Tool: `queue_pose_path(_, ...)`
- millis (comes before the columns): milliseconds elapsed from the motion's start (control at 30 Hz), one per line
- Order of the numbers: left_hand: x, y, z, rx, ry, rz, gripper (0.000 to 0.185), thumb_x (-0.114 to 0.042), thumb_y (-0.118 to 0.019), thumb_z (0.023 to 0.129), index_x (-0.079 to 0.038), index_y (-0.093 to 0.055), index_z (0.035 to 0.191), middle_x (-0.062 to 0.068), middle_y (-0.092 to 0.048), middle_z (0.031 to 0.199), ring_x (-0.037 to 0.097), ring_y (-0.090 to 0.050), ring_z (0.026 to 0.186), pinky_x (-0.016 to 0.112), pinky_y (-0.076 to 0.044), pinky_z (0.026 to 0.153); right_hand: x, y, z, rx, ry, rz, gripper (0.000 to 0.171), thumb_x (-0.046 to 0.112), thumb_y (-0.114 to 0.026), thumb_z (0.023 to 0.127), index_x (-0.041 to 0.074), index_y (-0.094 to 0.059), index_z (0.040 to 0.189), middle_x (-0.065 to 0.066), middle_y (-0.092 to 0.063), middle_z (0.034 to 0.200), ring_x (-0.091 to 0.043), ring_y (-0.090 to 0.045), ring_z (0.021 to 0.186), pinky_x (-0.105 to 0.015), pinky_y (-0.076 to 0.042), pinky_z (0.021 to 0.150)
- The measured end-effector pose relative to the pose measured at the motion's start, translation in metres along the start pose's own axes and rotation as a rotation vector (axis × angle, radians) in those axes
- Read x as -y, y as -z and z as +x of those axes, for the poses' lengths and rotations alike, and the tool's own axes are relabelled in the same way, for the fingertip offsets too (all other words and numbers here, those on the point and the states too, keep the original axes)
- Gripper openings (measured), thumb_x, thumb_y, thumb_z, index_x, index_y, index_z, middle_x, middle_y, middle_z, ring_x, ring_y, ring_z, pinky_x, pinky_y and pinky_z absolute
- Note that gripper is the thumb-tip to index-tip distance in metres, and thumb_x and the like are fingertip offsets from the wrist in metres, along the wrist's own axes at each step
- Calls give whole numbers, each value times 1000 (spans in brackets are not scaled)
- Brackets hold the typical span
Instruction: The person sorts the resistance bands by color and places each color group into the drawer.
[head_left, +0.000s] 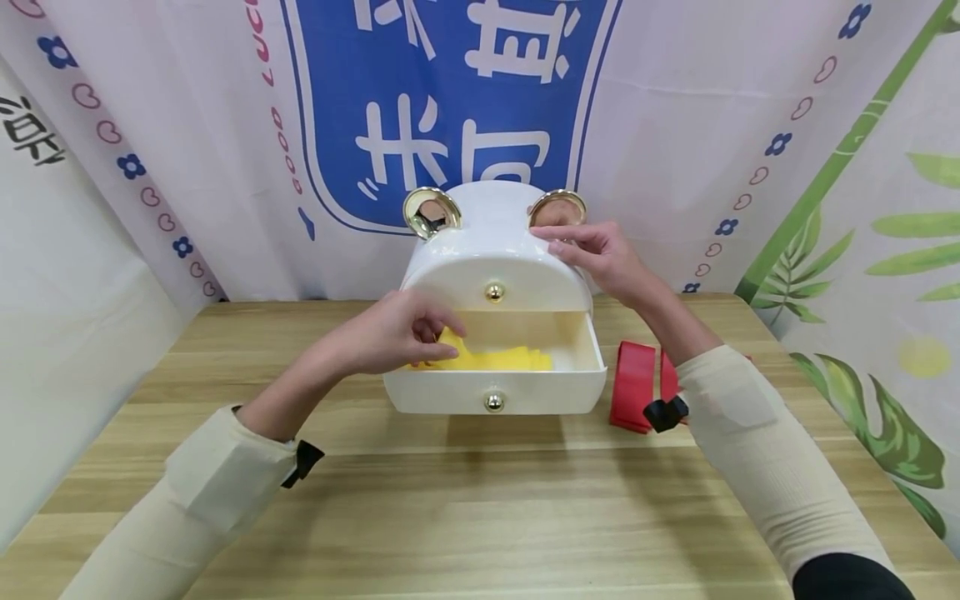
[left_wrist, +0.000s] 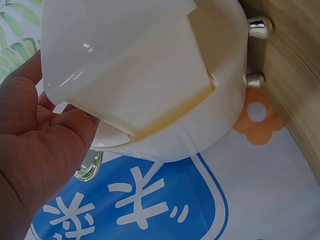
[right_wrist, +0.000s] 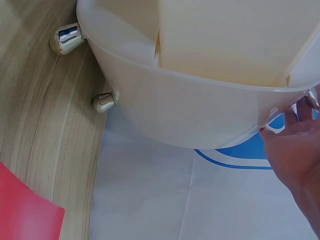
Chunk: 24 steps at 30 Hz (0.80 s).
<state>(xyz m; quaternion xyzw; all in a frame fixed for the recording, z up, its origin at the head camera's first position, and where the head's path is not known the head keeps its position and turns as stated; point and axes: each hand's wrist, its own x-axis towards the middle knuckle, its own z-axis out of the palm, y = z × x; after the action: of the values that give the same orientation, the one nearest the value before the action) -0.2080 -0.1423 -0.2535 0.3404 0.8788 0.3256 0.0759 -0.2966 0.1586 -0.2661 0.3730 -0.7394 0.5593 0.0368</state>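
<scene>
A white storage box (head_left: 498, 267) with two gold ears is stood at the centre of the wooden worktop (head_left: 465, 500), its lower drawer (head_left: 495, 385) pulled open toward 6 o'clock. A yellow cloth (head_left: 491, 358) is seen lying in the drawer. The cloth's end at 9 o'clock is pinched by the curled fingers of the left hand (head_left: 390, 333). The right hand (head_left: 600, 254) is rested on the box top at 2 o'clock, fingers loosely spread, holding nothing. Red pieces (head_left: 637, 385) are lain at 3 o'clock of the drawer.
</scene>
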Motion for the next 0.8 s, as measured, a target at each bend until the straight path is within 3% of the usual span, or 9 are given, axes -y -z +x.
queue_pose_path(133,-3,-3,-1,-20,-8,140,15,-8,-71,83,-2,-72,98,2,-58,68,15,-51,59,27,-46,53,-1,0,0,-4,-1,5,29,11,-58,94,7,-65,121,-3,-69,106,-22,-64,80,-27,-55,60)
queue_pose_path(333,-13,-11,-7,-83,18,402,20,-7,-72,82,-1,-71,102,9,-62,94,22,-59,80,34,-53,70,-2,0,-1,-5,-11,5,29,12,-58,94,7,-65,121,-3,-69,107,-23,-64,80,-27,-55,61)
queue_pose_path(433,-19,-14,-13,-157,-13,492,21,-10,-74,81,-5,-72,102,8,-59,97,22,-59,80,33,-54,70,-2,0,-1,-3,-13,8,29,12,-58,94,7,-65,121,-4,-69,107,-23,-65,80,-28,-56,61)
queue_pose_path(500,-24,-16,-17,-211,-71,455,19,-10,-75,81,-6,-72,99,4,-60,90,18,-57,74,29,-53,65,-2,0,0,-5,-9,11,29,12,-58,94,7,-65,121,-4,-69,107,-23,-65,79,-28,-56,61)
queue_pose_path(633,-28,-22,-25,-262,-204,258,9,-7,-72,83,-8,-73,92,-4,-62,77,9,-54,66,22,-49,56,-3,1,0,-7,5,15,28,10,-58,94,6,-65,121,-3,-69,106,-22,-65,78,-27,-55,60)
queue_pose_path(800,-26,-28,-34,-370,-288,126,12,-1,-72,81,-9,-73,89,-7,-62,73,5,-53,65,21,-48,54,-3,1,0,-6,11,7,29,10,-58,94,5,-65,121,-3,-69,106,-22,-64,81,-27,-55,61)
